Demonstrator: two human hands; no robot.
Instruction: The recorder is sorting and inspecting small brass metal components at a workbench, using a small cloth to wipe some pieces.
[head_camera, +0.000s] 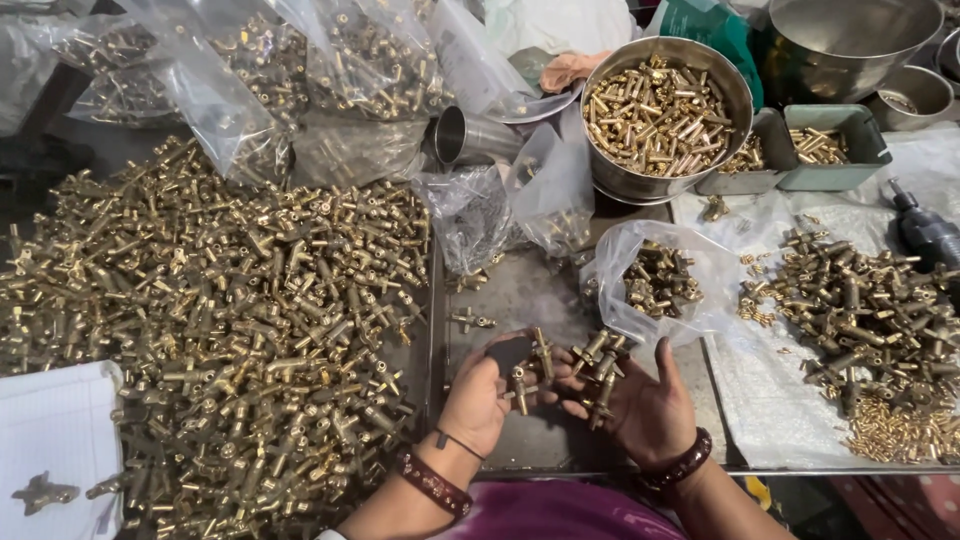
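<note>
Huge heap of brass fittings (230, 320) sprawls left, steel bowl (665, 115) brimming with brass pins up top, plastic bags (250, 70) behind

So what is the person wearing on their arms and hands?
Both hands are bare, no gloves. The left hand has a thin dark band and a brown beaded bracelet at the wrist. The right hand has a dark reddish beaded bracelet. No sleeves reach the wrists.
</note>
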